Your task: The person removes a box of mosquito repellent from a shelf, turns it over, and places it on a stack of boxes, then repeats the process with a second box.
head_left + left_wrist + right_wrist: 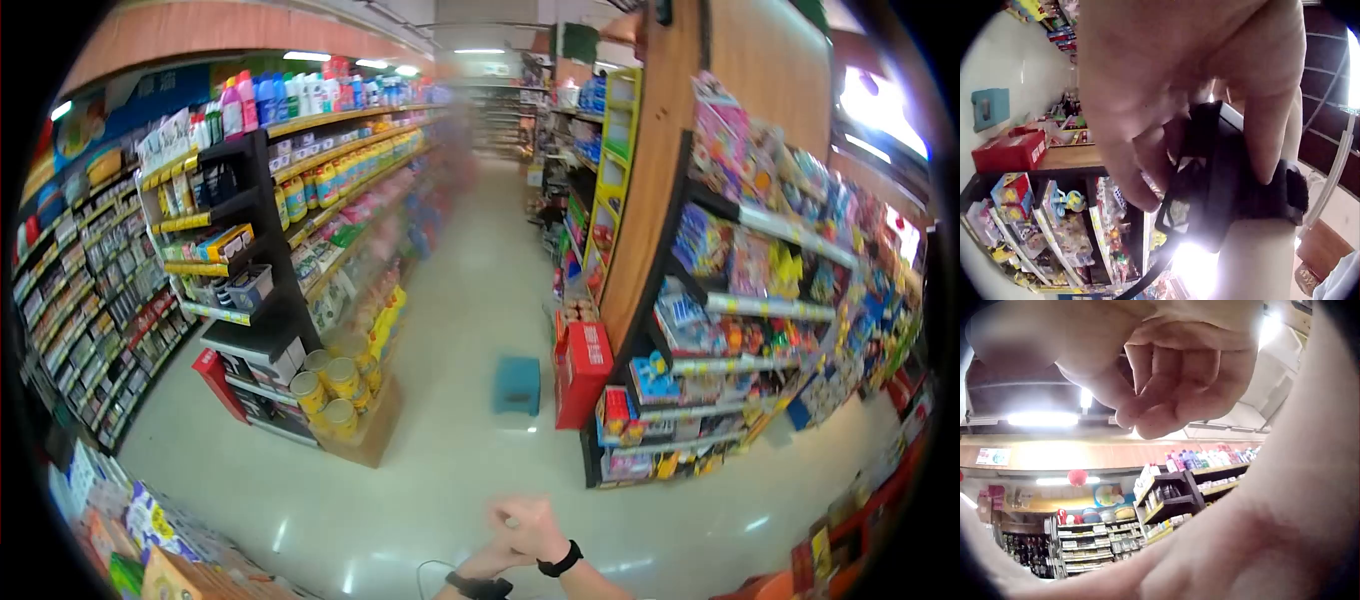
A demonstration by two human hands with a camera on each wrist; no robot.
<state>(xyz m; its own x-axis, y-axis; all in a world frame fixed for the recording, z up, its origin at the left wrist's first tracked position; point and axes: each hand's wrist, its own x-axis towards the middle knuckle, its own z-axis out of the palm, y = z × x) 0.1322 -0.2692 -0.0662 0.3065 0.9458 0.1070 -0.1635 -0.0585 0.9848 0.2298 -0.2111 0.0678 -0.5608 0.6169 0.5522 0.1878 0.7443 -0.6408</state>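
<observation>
My two hands meet low in the middle of the head view. The left hand (487,562) reaches across beneath the right hand (536,530), which wears a black band (560,560). In the left wrist view, the left thumb and fingers (1266,137) curl round a black wrist camera (1210,181) strapped to the other wrist, with a cable leading off it. Skin close to the lens frames the right wrist view. Above it, the fingers of the right hand (1179,394) are folded in, thumb close to their tips, with nothing visible between them.
Shelves of bottles (320,95) run along the aisle's left side, with yellow tins (340,380) at their end. A teal stool (517,386) stands on the floor beside a red box (583,375). Toy shelves (740,300) rise at right; packaged goods (150,525) lie near left.
</observation>
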